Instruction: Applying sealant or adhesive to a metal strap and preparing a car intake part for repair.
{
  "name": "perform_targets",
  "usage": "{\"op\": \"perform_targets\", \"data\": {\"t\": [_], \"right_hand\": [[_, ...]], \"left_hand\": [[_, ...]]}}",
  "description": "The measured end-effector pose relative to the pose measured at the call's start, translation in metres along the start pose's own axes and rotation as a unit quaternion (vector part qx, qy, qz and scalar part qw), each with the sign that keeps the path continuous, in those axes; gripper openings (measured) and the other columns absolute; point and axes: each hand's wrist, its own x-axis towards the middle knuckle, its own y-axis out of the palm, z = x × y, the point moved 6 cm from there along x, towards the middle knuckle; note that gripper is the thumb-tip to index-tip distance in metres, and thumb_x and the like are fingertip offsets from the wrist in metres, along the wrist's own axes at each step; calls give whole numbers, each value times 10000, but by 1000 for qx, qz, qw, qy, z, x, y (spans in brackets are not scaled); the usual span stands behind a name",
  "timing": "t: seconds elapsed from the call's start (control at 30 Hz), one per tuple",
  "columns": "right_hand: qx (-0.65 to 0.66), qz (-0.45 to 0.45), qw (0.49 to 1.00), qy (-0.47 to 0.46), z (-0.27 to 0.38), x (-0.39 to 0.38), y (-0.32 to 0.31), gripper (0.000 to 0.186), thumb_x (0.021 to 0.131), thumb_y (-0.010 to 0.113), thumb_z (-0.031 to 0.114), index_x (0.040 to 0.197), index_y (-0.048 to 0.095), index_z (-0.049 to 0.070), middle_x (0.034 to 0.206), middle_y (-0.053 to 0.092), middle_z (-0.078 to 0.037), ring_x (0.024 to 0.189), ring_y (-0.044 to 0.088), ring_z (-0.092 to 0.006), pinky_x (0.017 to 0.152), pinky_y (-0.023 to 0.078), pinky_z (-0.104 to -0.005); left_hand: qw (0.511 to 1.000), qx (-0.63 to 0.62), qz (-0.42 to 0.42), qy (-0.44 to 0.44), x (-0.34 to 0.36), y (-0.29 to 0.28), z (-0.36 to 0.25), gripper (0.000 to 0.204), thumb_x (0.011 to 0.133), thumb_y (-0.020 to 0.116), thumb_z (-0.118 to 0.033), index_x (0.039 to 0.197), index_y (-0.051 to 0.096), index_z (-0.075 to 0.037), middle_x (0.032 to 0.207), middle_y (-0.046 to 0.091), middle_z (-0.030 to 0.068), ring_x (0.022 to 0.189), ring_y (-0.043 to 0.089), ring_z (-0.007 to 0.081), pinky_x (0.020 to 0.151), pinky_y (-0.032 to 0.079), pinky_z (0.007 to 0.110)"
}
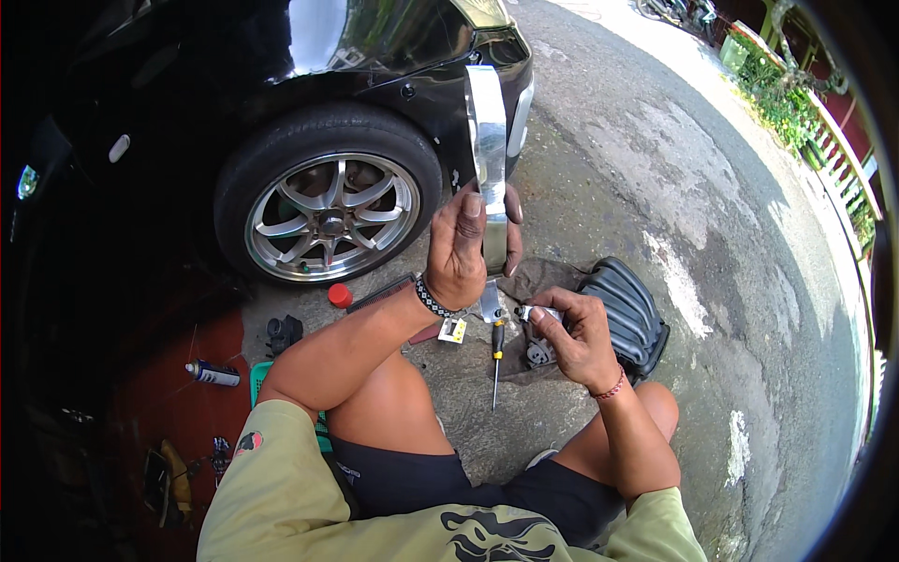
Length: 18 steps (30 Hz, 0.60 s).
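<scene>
My left hand grips a long, curved, shiny silver metal strip held upright in front of the car's black bodywork. A short tab at the strip's lower end shows below my fingers. My right hand is lower and to the right, pinching a small metal piece between thumb and forefinger. Just beneath, a silver metal component lies on dark cloth, partly hidden by that hand. A yellow-and-black screwdriver lies left of it, beside a small yellow-and-white packet.
The black car's wheel stands ahead-left. Around me lie a red cap, a black ribbed part, a black component, a green basket, a spray can and tools. Road, railing and motorbike are right.
</scene>
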Motion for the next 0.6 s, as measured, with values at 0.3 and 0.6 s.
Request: {"op": "perform_targets", "data": {"t": [0.3, 0.6], "right_hand": [[123, 26, 990, 66, -9, 2, 6, 214, 917, 606, 176, 866, 639, -29, 660, 585, -79, 629, 520, -129, 618, 426, -288], [60, 85, 993, -57, -1, 10, 18, 246, 965, 584, 224, 965, 647, -13, 781, 590, -62, 688, 511, -124, 637, 422, -282]], "left_hand": [[988, -117, -43, -91, 3, 2, 7, 471, 1024, 276, -533, 1000, 409, -82, 468, 412, 68, 370, 350, 138, 401, 290, 270], [987, -138, -20, -80, 1, 2, 6, 500, 1039, 279, -497, 979, 469, -39, 541, 506, 81, 420, 451, 131, 443, 364, 245]]}}
